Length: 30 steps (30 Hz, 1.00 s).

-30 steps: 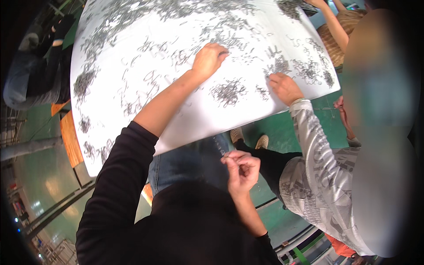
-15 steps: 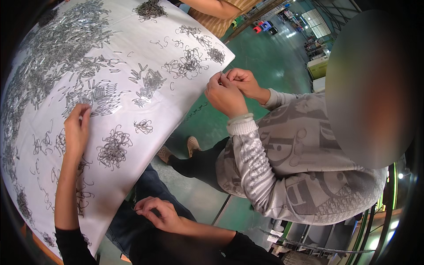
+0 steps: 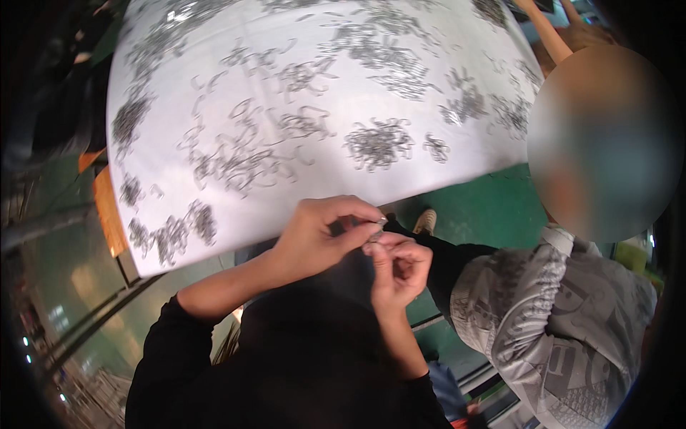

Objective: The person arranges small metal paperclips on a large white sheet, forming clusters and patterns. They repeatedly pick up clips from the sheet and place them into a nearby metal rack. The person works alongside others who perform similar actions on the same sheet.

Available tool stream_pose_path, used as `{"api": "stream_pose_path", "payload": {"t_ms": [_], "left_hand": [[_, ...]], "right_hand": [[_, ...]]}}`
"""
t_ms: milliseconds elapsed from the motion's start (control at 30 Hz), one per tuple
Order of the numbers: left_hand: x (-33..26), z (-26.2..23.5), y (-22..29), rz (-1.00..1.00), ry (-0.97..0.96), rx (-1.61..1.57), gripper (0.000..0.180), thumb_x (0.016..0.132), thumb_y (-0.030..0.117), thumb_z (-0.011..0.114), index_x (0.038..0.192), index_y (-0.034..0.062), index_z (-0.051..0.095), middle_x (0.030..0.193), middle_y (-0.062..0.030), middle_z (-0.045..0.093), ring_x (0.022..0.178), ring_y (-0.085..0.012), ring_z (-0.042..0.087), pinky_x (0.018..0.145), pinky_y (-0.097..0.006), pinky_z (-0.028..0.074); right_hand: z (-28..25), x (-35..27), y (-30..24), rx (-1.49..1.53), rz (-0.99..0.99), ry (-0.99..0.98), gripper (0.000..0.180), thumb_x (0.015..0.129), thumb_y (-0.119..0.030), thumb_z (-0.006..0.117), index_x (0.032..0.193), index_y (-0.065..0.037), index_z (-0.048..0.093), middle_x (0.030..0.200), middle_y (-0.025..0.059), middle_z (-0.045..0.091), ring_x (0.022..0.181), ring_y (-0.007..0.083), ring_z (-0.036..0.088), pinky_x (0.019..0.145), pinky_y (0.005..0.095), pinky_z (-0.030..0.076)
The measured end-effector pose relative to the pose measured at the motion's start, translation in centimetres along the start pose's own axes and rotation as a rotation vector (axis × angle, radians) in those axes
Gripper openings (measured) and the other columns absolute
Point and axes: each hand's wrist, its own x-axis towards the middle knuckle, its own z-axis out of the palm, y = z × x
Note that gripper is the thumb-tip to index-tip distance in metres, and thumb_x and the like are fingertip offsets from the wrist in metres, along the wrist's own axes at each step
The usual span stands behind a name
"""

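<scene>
My left hand (image 3: 321, 232) and my right hand (image 3: 400, 275) meet in front of my body, just off the near edge of the white-covered table (image 3: 343, 189). A small silvery metal piece (image 3: 382, 222) shows at the left thumb and fingertip, which pinch it. My right thumb and fingers are closed just below, against a darker bit of metal (image 3: 376, 237); its shape is too small and blurred to make out. On the table beyond lie a pile of bent wire hooks (image 3: 379, 144) and loose curved hooks (image 3: 250, 164).
Long wire links (image 3: 386, 61) are spread farther back, with more small heaps (image 3: 171, 236) at the left corner. A co-worker in a grey patterned top (image 3: 500, 307) is close on my right. Another person's arm (image 3: 547, 32) reaches in at the far right.
My left hand has left the pile of wire links and come to my right hand, which has risen from my lap. The view has swung left.
</scene>
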Motion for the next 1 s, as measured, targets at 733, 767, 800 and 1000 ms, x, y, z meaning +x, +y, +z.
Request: {"api": "stream_pose_path", "payload": {"t_ms": [733, 767, 800, 1000], "left_hand": [[-8.3, -1.8, -2.6, 0.272, 0.359, 0.135, 0.011, 0.08, 0.005, 0.07, 0.091, 0.0071, 0.07, 0.098, -0.0038, 0.062, 0.088, -0.0182, 0.059, 0.073, -0.029, 0.05], [-8.4, -2.0, -2.6, 0.27, 0.358, 0.155, 0.011, 0.08, 0.006, 0.071, 0.091, 0.0073, 0.07, 0.098, -0.0036, 0.062, 0.088, -0.0187, 0.059, 0.074, -0.03, 0.05], [-8.5, -2.1, -2.6, 0.284, 0.363, 0.147, 0.012, 0.08, 0.005, 0.071, 0.091, 0.007, 0.07, 0.097, -0.0034, 0.062, 0.087, -0.0186, 0.059, 0.072, -0.029, 0.05], [-9.2, -2.6, -2.7, 0.279, 0.35, 0.154, 0.012, 0.079, 0.005, 0.071, 0.091, 0.0062, 0.07, 0.095, -0.0037, 0.062, 0.085, -0.0181, 0.059, 0.07, -0.029, 0.051]], "right_hand": [[4.3, 5.3, 2.4, -0.497, -0.037, -0.201, 0.011, 0.091, -0.013, 0.061, 0.092, -0.002, 0.059, 0.085, 0.0039, 0.061, 0.072, 0.0115, 0.056, 0.058, 0.0253, 0.041], [5.4, 7.4, 3.3, -0.518, -0.018, -0.267, 0.011, 0.09, -0.014, 0.061, 0.092, -0.003, 0.06, 0.083, 0.0025, 0.062, 0.073, 0.0124, 0.056, 0.059, 0.0269, 0.042], [6.8, 9.6, 4.4, -0.514, -0.046, -0.341, 0.012, 0.089, -0.014, 0.062, 0.092, -0.003, 0.062, 0.083, 0.0046, 0.065, 0.073, 0.0144, 0.059, 0.061, 0.0268, 0.044], [15.8, 19.9, 8.1, -1.039, 0.024, -0.578, 0.014, 0.084, -0.022, 0.065, 0.088, -0.01, 0.071, 0.089, 0.0099, 0.07, 0.082, 0.0267, 0.066, 0.071, 0.0394, 0.051]]}}
